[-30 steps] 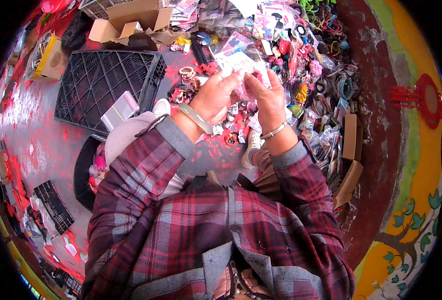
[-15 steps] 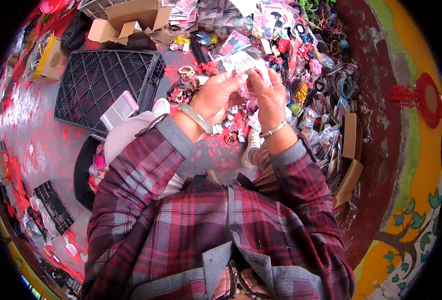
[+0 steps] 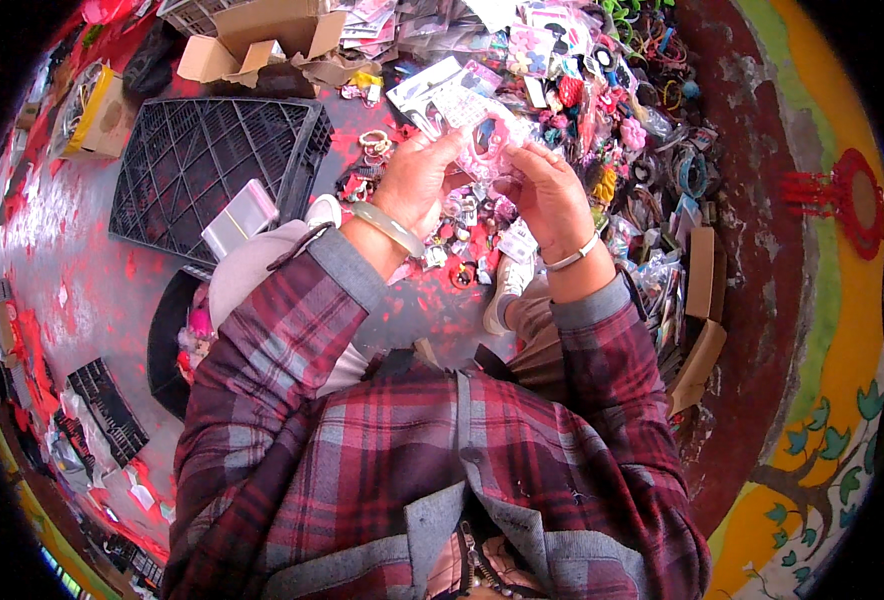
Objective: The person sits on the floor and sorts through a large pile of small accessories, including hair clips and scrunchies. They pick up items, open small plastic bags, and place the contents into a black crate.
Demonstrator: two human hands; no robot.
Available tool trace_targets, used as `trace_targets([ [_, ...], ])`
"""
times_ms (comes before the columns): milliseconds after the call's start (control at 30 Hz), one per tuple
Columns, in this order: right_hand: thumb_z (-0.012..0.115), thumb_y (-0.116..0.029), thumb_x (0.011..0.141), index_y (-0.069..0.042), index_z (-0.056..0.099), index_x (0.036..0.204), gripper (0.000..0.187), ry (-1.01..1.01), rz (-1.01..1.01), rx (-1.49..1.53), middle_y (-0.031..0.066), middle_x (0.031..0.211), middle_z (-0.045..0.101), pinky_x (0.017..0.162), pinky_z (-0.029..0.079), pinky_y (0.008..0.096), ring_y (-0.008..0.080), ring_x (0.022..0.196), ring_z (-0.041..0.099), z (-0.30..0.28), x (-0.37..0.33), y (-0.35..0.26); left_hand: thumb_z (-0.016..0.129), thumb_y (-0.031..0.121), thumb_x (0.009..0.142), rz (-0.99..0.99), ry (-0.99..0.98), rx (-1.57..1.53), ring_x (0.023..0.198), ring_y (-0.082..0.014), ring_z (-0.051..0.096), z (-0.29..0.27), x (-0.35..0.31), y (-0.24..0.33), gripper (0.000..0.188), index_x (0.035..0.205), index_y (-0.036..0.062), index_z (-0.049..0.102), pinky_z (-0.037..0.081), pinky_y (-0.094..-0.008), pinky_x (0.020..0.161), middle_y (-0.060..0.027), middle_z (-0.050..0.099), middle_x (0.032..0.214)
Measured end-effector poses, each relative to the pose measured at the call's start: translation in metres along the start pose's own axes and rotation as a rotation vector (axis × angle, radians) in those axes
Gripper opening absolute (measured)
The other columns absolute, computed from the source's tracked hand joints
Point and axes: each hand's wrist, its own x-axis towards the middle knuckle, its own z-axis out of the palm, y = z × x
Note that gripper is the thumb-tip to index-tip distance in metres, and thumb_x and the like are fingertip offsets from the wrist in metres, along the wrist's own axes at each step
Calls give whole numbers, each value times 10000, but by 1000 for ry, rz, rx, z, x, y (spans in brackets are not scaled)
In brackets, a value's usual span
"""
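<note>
Above a heap of small accessories I hold a pink lacy ring that looks like a hair scrunchie (image 3: 484, 152). My left hand (image 3: 417, 188) is closed, with its thumb and fingers at the ring's left side. A white printed packet (image 3: 462, 106) lies just beyond the fingertips; whether this hand also grips it I cannot tell. At the ring's right side my right hand (image 3: 554, 202) pinches its edge, the other fingers curled. A pale bangle (image 3: 390, 229) circles my left wrist, a silver one (image 3: 572, 254) my right.
Left of my hands stands an upturned black plastic crate (image 3: 217, 165) with a clear case (image 3: 240, 220) against it. Packaged hair accessories (image 3: 617, 150) pile up ahead and to the right. Open cardboard boxes (image 3: 272, 35) stand at the back. A painted wall (image 3: 832, 300) borders the right side.
My hands have moved slightly apart, the right one shifting right and toward me. The pink ring now shows spread between them, where before it was mostly covered.
</note>
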Motion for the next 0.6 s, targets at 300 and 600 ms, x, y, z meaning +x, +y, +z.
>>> trace_targets([
  [300, 582, -116, 813, -38, 594, 885, 107, -60, -6, 87, 15, 831, 598, 675, 453, 241, 105, 749, 563, -5, -1, 1, 496, 220, 898, 17, 34, 45, 803, -101, 568, 1, -1, 3, 188, 1006, 89, 575, 458, -271, 713, -5, 602, 881],
  [600, 549, -86, 822, -6, 585, 995, 194, -129, 15, 136, 63, 947, 624, 767, 453, 272, 141, 852, 589, 3, -4, -3, 497, 216, 892, -20, -24, 42, 884, -109, 553, 9, -4, 4, 227, 1071, 86, 549, 439, -286, 772, -10, 592, 992],
])
